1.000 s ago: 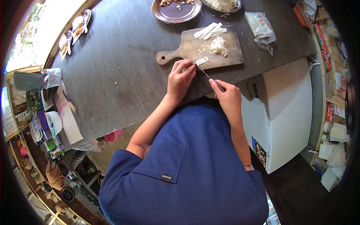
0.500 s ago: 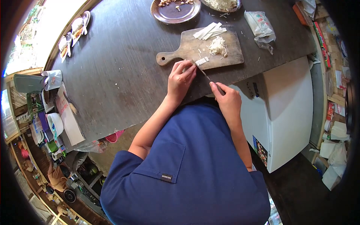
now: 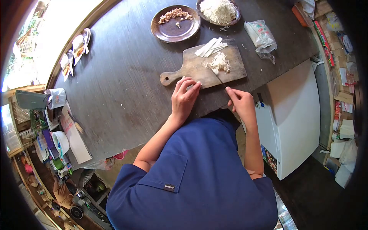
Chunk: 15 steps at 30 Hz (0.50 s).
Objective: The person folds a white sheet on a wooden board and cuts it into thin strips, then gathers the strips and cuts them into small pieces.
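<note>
- Dark, grained wood is seen in the table (image 3: 130, 96), by which the work area is carried; its surface is dotted with pale crumbs, and light is let in through a bright opening (image 3: 34, 42) at the left.
- A white appliance (image 3: 297, 126), perhaps a refrigerator, is stood at the right of the table; beyond it, the wall is lined with packaging (image 3: 348, 129).
- The cutting board (image 3: 193, 63) is laid at the near edge, its handle pointed left, presumably so that it can be reached without stretching.
- A brown plate (image 3: 168, 37) of chopped brown pieces and a second plate (image 3: 238, 20), heaped with pale shreds, are set behind the board, probably to be out of the blade's way yet within reach.
- A plastic bag (image 3: 260, 36) is placed just right of the board, likely for the same reason.
- The left hand (image 3: 184, 97) is rested at the board's near edge with fingers curled; whether anything is pinched there cannot be told.
- The knife (image 3: 216, 75) is grasped at its handle by the fingers of the right hand (image 3: 243, 103), its blade slanted over the board, seemingly for a light, controlled grip.
- White strips (image 3: 209, 48) are lined up at the board's far side, apparently to leave the near part free.
- A small shredded heap (image 3: 220, 62) is gathered between strips and blade.
</note>
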Each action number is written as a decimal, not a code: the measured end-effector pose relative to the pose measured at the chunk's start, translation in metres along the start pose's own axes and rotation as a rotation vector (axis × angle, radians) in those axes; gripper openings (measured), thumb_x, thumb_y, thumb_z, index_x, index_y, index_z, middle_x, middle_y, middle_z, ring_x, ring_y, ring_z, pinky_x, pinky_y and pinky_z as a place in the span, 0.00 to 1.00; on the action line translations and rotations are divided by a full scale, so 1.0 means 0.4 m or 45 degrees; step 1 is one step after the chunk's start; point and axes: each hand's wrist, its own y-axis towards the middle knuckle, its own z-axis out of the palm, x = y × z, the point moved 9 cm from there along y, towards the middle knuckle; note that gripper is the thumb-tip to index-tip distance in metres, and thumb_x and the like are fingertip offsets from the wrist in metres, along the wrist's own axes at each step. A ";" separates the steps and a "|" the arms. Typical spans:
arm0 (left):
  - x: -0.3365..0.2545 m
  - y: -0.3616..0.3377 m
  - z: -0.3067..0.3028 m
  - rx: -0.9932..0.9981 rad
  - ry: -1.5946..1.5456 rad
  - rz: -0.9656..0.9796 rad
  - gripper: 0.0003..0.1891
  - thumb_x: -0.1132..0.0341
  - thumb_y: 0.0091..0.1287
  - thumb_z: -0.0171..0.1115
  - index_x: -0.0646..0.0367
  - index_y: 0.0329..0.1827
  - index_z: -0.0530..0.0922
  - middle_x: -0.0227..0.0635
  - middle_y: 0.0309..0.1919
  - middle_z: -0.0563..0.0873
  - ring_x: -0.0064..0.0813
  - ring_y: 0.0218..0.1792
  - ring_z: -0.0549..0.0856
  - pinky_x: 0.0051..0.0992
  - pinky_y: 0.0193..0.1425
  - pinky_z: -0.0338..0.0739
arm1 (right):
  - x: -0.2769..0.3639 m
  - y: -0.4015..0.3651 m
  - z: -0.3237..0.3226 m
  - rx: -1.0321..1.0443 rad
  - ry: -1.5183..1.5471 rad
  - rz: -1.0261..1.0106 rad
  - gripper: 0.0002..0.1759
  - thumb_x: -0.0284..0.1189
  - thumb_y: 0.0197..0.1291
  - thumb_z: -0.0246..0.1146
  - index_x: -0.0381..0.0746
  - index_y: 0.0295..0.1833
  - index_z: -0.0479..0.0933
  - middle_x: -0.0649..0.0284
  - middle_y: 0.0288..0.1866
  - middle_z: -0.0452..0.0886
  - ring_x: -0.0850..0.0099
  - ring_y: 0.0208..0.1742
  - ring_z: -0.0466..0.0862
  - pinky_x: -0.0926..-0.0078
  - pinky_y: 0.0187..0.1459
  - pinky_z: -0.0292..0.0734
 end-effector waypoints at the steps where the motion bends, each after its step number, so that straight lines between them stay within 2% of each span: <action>1: 0.004 0.006 0.001 0.000 -0.005 0.001 0.12 0.74 0.62 0.79 0.55 0.49 0.92 0.34 0.45 0.89 0.41 0.57 0.88 0.39 0.61 0.85 | 0.009 -0.001 -0.016 -0.022 -0.004 0.015 0.26 0.50 0.76 0.69 0.35 0.55 0.92 0.65 0.22 0.85 0.80 0.18 0.79 0.77 0.25 0.74; 3: 0.001 0.009 0.001 0.025 0.040 0.078 0.13 0.73 0.61 0.80 0.55 0.49 0.91 0.34 0.45 0.89 0.40 0.57 0.88 0.39 0.62 0.85 | 0.007 -0.005 0.009 0.009 0.034 -0.030 0.26 0.50 0.76 0.69 0.35 0.55 0.92 0.65 0.23 0.85 0.80 0.19 0.79 0.76 0.25 0.74; 5: 0.006 0.012 -0.006 0.044 0.053 0.054 0.16 0.72 0.61 0.81 0.55 0.52 0.91 0.34 0.47 0.90 0.41 0.58 0.88 0.40 0.64 0.85 | 0.017 -0.016 0.053 0.098 0.033 -0.060 0.27 0.51 0.77 0.67 0.35 0.55 0.91 0.64 0.23 0.85 0.79 0.20 0.81 0.76 0.26 0.75; 7: 0.009 0.019 -0.017 0.044 0.070 0.044 0.18 0.70 0.61 0.82 0.54 0.54 0.91 0.34 0.49 0.90 0.41 0.58 0.88 0.41 0.66 0.85 | 0.030 -0.020 0.074 0.137 0.048 -0.065 0.23 0.46 0.79 0.68 0.34 0.53 0.92 0.66 0.25 0.85 0.82 0.20 0.79 0.80 0.24 0.72; 10: 0.018 -0.015 -0.032 0.151 0.100 0.015 0.28 0.68 0.59 0.82 0.53 0.66 0.88 0.34 0.59 0.89 0.42 0.63 0.87 0.44 0.75 0.81 | 0.004 0.002 0.049 0.065 0.082 0.008 0.28 0.51 0.79 0.66 0.33 0.51 0.91 0.65 0.23 0.84 0.80 0.20 0.81 0.76 0.26 0.75; 13: 0.036 -0.049 -0.048 0.156 0.199 -0.024 0.28 0.64 0.63 0.80 0.53 0.68 0.85 0.34 0.59 0.86 0.39 0.65 0.85 0.45 0.79 0.78 | -0.005 0.004 -0.012 -0.043 0.158 -0.013 0.28 0.49 0.80 0.65 0.31 0.53 0.90 0.65 0.24 0.83 0.81 0.20 0.79 0.77 0.25 0.73; 15: 0.033 -0.053 -0.051 0.133 0.215 -0.019 0.26 0.68 0.65 0.77 0.53 0.68 0.85 0.34 0.59 0.86 0.39 0.66 0.85 0.47 0.80 0.77 | -0.013 0.002 -0.021 -0.037 0.162 -0.020 0.27 0.49 0.80 0.65 0.32 0.55 0.90 0.66 0.25 0.83 0.81 0.20 0.78 0.77 0.25 0.73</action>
